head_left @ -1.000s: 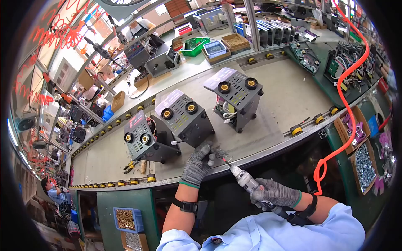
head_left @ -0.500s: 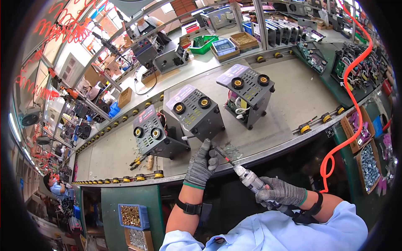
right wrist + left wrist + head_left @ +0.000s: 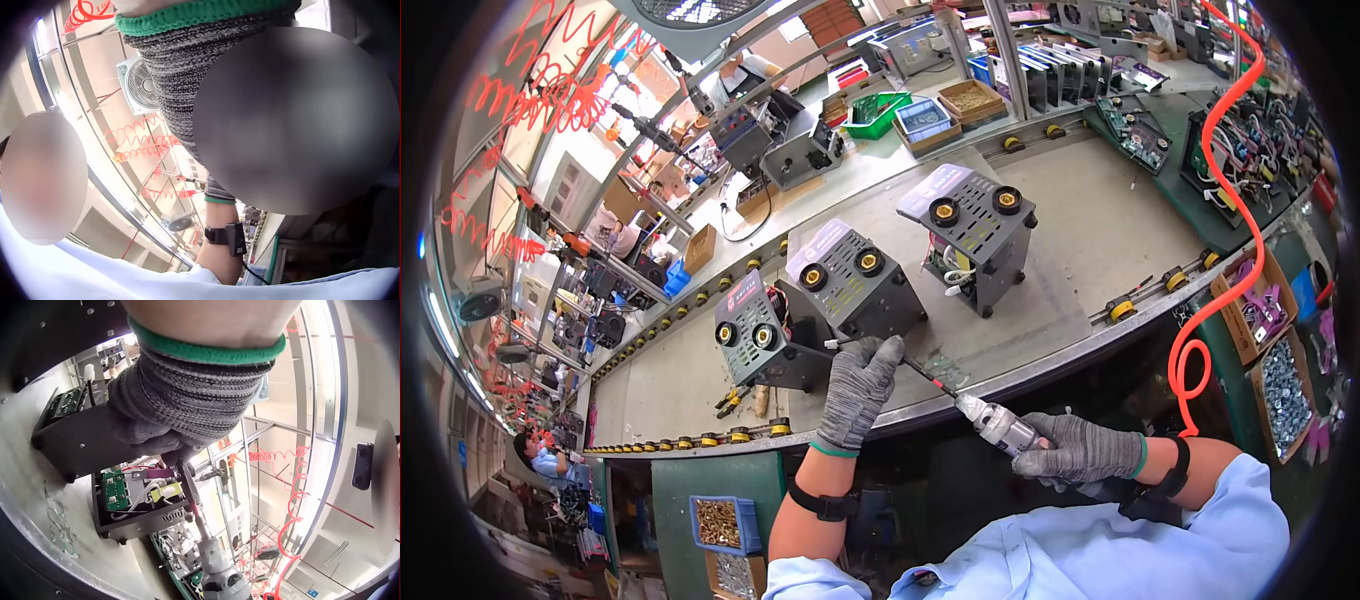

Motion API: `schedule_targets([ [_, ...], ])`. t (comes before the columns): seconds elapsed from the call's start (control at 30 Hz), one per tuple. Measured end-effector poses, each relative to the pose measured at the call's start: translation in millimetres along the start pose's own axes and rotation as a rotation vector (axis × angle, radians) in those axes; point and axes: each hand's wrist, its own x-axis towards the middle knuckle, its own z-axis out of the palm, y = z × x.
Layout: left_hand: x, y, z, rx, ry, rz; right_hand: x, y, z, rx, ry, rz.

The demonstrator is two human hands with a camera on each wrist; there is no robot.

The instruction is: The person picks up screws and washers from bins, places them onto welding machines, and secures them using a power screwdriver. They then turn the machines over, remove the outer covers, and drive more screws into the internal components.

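Observation:
My gloved left hand (image 3: 860, 390) is in front of the middle dark metal box (image 3: 865, 285), its fingers curled and pinching the tip end of a long screwdriver bit (image 3: 934, 381). In the left wrist view its fingertips close over that end of the bit (image 3: 199, 519); the very tip is hidden. The gloved right hand (image 3: 1080, 448) grips a power screwdriver (image 3: 998, 424) by its body, bit slanting up-left toward the left hand. A small white connector (image 3: 832, 344) on a lead shows beside the left fingers. Most of the right hand is blurred out in the right wrist view.
Similar boxes stand left (image 3: 750, 330) and right (image 3: 975, 235) on the bench (image 3: 1060, 290). Yellow-handled pliers (image 3: 728, 402) lie near the front rollers (image 3: 710, 438). A red hose (image 3: 1215, 170) hangs at the right, near bins of hardware (image 3: 1280, 395).
The bit's tip has come up and left to the left hand, whose fingers have curled in around it. The right hand keeps its grip on the screwdriver. The head view has shifted slightly.

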Motion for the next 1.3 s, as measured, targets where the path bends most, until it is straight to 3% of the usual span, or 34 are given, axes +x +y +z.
schedule_targets([
  [0.13,4,23,-2,0.044,-0.024,-0.066,-4,-9,-7,-0.02,0.0,-0.022],
  [0.17,11,13,-4,0.132,-0.038,0.098,-5,-10,-9,0.01,-0.024,-0.027],
  [0.23,12,26,-3,0.218,-0.055,0.263,-7,-12,-15,0.042,-0.046,-0.031],
  [0.3,7,52,-4,0.048,-0.082,-0.005,-10,-14,-19,0.374,-0.237,-0.054],
  [0.37,9,55,-9,0.169,-0.116,0.158,-12,-17,-23,0.413,-0.264,-0.054],
  [0.43,11,75,-10,0.261,-0.112,0.054,-14,-22,-23,0.45,-0.293,-0.053],
  [0.5,12,81,-8,0.266,-0.106,0.029,-14,-28,-21,0.102,-0.067,-0.084],
  [0.6,13,83,-6,0.184,-0.059,0.026,-11,-25,-24,0.285,-0.151,-0.115],
  [0.67,11,86,-8,-0.001,-0.119,-0.084,-10,-25,-24,0.419,-0.237,-0.112],
  [0.73,11,84,-7,-0.067,-0.105,-0.061,-15,-30,-19,0.663,-0.336,-0.059],
  [0.83,13,81,-4,-0.204,-0.097,-0.042,-11,-29,-19,0.73,-0.375,-0.03],
  [1.3,10,87,-1,-0.365,-0.129,-0.135,-19,-29,-24,0.629,-0.297,-0.065],
])
